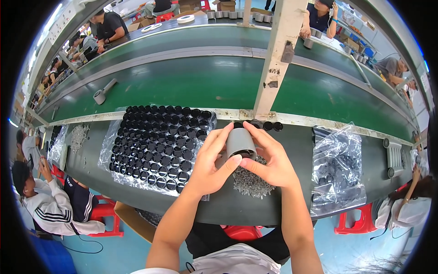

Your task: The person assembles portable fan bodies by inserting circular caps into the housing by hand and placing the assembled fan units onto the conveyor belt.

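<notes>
Held up between both hands, over the tabletop (pixel 222 208) and near a pile of small gray pieces (pixel 253 183): a gray cup (pixel 240 139), open end facing the body. Left hand (pixel 211 160) curved around one side, right hand (pixel 274 159) around the other, making a two-handed grip closed on the cup; thumbs (pixel 231 165) almost meeting at the near rim, beside a dark part (pixel 245 153) showing in the opening, forefingers stretched toward the far end by a black piece (pixel 237 124). Impossible to tell from this angle whether joined to the cup or merely lying behind. Judging by this hold, press evenly with both thumbs, straight along the length of the cup rather than at one edge, to avoid any crooked seating. Brace the far end with the fingertips and match the force from side to side. Stay clear of the pile, to avoid scattering, and of the loose black caps (pixel 277 126) just beyond the right fingers. Mind also the sheet of black caps (pixel 157 145) close to the left wrist, easily nudged out of line; less worry over the plastic bag (pixel 337 171), well off to the right.
</notes>
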`<control>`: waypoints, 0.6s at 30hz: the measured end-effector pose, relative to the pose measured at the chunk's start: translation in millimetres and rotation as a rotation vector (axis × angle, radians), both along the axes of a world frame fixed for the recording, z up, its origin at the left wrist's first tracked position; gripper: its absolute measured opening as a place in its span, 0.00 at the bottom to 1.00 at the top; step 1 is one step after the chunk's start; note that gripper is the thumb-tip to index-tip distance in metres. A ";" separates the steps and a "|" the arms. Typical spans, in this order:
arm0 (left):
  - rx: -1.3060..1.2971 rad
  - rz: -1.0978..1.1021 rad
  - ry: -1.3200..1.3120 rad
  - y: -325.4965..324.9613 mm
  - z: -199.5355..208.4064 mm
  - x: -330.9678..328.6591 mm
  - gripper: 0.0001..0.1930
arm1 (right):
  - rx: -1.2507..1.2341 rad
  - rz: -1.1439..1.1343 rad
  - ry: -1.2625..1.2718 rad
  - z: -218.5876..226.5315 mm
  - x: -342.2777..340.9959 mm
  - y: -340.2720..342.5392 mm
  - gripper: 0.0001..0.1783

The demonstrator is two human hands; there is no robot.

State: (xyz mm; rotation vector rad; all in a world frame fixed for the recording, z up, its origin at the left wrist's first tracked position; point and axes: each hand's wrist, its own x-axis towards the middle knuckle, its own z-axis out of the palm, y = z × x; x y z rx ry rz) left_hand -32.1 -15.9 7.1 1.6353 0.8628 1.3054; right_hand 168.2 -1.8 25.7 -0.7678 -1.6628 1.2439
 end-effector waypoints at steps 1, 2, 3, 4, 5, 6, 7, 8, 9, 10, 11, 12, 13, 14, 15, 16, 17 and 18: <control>0.059 0.018 0.077 0.6 -0.2 -1.5 0.32 | 0.013 -0.009 -0.017 0.9 -0.8 -1.2 0.40; 0.061 0.021 0.078 0.8 -0.3 -3.0 0.32 | 0.015 -0.006 -0.015 1.9 -1.6 -2.1 0.40; 0.035 0.000 0.080 0.5 -0.2 -4.6 0.33 | 0.063 -0.037 -0.088 3.0 -2.3 -3.3 0.41; 0.011 -0.020 0.082 0.6 0.4 -5.5 0.34 | 0.111 -0.068 -0.160 3.8 -2.9 -3.6 0.42; 0.007 -0.021 0.084 1.2 0.0 -5.9 0.34 | 0.108 -0.068 -0.158 2.1 -3.3 -3.5 0.42; -0.005 -0.032 0.066 1.9 0.2 -6.2 0.33 | 0.126 -0.073 -0.158 0.2 -3.7 -3.1 0.42; -0.016 -0.043 0.049 2.5 0.7 -6.4 0.33 | 0.145 -0.077 -0.157 -1.4 -4.1 -2.5 0.42; -0.015 -0.044 0.050 1.7 1.6 -5.7 0.33 | 0.146 -0.079 -0.155 -2.1 -4.3 -1.7 0.42; -0.083 -0.047 -0.034 0.0 2.8 -4.6 0.33 | 0.102 -0.056 -0.099 -2.6 -5.0 -0.4 0.42; -0.151 -0.050 -0.118 -0.9 4.3 -3.4 0.33 | 0.057 -0.033 -0.044 -3.2 -5.6 0.7 0.41; -0.151 -0.053 -0.119 -1.8 6.2 -1.0 0.33 | 0.057 -0.035 -0.045 -3.9 -5.2 0.7 0.41; -0.189 -0.056 -0.157 -2.7 8.1 1.4 0.32 | 0.013 -0.019 0.001 -4.8 -4.8 0.4 0.40; -0.227 -0.060 -0.195 -3.3 8.8 3.2 0.32 | -0.030 -0.003 0.048 -6.1 -3.9 0.2 0.39; -0.227 -0.064 -0.196 -3.5 9.2 3.5 0.32 | -0.030 -0.007 0.047 -8.8 -2.9 1.4 0.39; -0.338 -0.091 -0.261 -3.7 9.0 4.1 0.31 | 0.038 -0.030 0.108 -12.7 -0.8 3.4 0.37; -0.450 -0.120 -0.326 -3.6 8.0 5.1 0.30 | 0.106 -0.054 0.169 -13.9 1.8 4.4 0.35; -0.511 -0.154 -0.389 -1.4 2.7 6.5 0.27 | 0.119 -0.155 0.201 -9.3 3.4 5.4 0.29; -0.513 -0.160 -0.390 -2.0 1.9 7.5 0.27 | 0.153 -0.237 0.283 -7.8 7.7 12.7 0.24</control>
